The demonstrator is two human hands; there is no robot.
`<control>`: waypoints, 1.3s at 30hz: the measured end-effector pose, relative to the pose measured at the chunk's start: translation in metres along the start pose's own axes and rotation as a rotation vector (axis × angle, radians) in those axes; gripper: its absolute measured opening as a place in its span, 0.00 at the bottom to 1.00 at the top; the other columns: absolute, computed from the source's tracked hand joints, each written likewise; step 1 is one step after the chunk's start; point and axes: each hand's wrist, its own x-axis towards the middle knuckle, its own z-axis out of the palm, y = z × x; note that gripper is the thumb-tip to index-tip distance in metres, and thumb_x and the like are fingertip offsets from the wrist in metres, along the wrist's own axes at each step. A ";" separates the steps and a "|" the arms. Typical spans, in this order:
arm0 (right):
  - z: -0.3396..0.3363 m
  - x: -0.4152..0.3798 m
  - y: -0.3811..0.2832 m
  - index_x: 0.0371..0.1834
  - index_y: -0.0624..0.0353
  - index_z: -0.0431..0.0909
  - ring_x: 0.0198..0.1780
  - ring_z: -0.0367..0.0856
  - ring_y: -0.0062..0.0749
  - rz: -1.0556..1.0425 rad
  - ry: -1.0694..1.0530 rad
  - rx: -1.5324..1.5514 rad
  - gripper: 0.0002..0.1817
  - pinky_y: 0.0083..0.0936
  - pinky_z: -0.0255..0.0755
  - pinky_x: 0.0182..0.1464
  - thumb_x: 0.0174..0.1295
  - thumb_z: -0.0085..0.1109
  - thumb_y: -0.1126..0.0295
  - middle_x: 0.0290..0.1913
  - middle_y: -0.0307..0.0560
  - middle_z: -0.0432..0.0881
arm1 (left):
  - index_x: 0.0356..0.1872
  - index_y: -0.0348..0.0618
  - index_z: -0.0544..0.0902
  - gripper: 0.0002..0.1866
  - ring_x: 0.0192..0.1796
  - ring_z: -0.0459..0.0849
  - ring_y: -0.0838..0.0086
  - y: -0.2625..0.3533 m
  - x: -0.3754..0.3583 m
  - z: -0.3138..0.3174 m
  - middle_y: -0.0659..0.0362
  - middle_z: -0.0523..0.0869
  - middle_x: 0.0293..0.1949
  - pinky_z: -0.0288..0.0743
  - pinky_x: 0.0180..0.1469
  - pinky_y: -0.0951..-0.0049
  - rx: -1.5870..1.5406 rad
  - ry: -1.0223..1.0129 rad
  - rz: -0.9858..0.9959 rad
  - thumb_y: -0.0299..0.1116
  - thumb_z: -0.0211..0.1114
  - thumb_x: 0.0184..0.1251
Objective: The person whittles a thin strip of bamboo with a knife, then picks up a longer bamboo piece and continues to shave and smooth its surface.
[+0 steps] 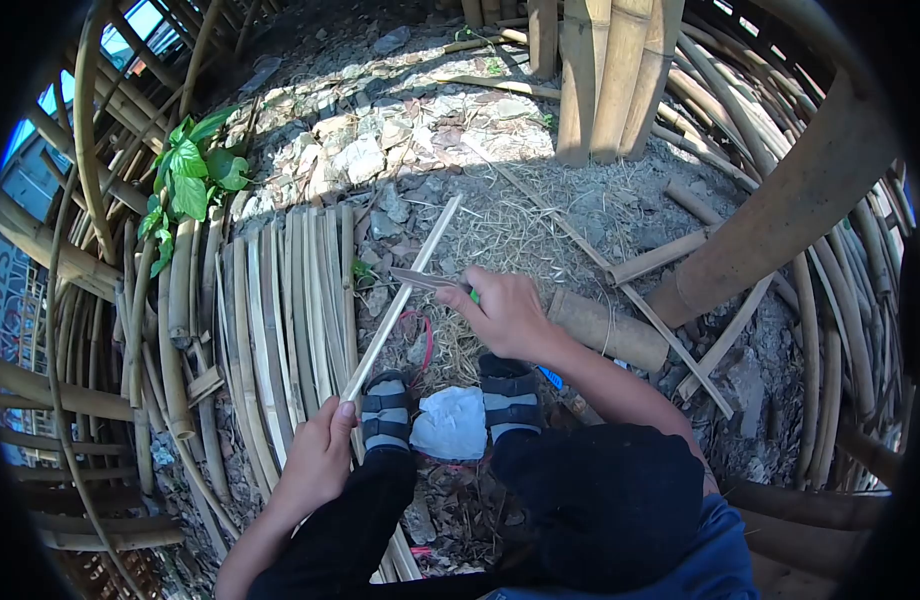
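Both hands (508, 312) apart, fingers (342, 411) curled

Hands (507, 312): two. Knife (420, 279): one. Held strip (390, 322): one. Sandals (387, 412): two. White sheet (452, 423): one.

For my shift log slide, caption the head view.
Right hand holds a knife across a bamboo strip gripped by the left hand, beside a row of slats.

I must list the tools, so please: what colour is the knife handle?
The knife handle looks green where it shows, in the head view.
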 end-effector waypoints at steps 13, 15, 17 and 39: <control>-0.019 0.048 0.080 0.28 0.62 0.77 0.27 0.83 0.62 0.254 0.112 -0.262 0.35 0.55 0.73 0.32 0.75 0.37 0.39 0.24 0.65 0.82 | 0.36 0.33 0.75 0.21 0.26 0.81 0.42 0.006 -0.011 -0.006 0.43 0.75 0.17 0.70 0.30 0.52 0.068 -0.004 0.069 0.42 0.46 0.83; -0.030 0.049 0.115 0.29 0.64 0.77 0.29 0.84 0.56 0.398 0.208 -0.235 0.35 0.55 0.74 0.35 0.76 0.37 0.41 0.29 0.67 0.83 | 0.35 0.33 0.75 0.21 0.26 0.80 0.42 0.005 -0.009 -0.009 0.43 0.74 0.17 0.69 0.30 0.52 0.072 0.050 0.079 0.42 0.46 0.83; -0.036 0.034 0.125 0.31 0.64 0.77 0.27 0.82 0.48 0.440 0.257 -0.053 0.34 0.49 0.74 0.33 0.77 0.37 0.42 0.30 0.62 0.82 | 0.35 0.33 0.75 0.21 0.25 0.80 0.42 0.003 -0.008 -0.004 0.43 0.74 0.17 0.69 0.30 0.52 0.047 0.098 0.071 0.42 0.46 0.83; -0.056 -0.064 0.155 0.44 0.64 0.75 0.32 0.78 0.29 0.387 0.304 0.238 0.09 0.29 0.73 0.36 0.71 0.57 0.68 0.29 0.41 0.76 | 0.33 0.33 0.74 0.22 0.18 0.71 0.54 -0.008 0.004 0.007 0.47 0.70 0.15 0.64 0.26 0.55 0.017 0.074 0.048 0.41 0.45 0.83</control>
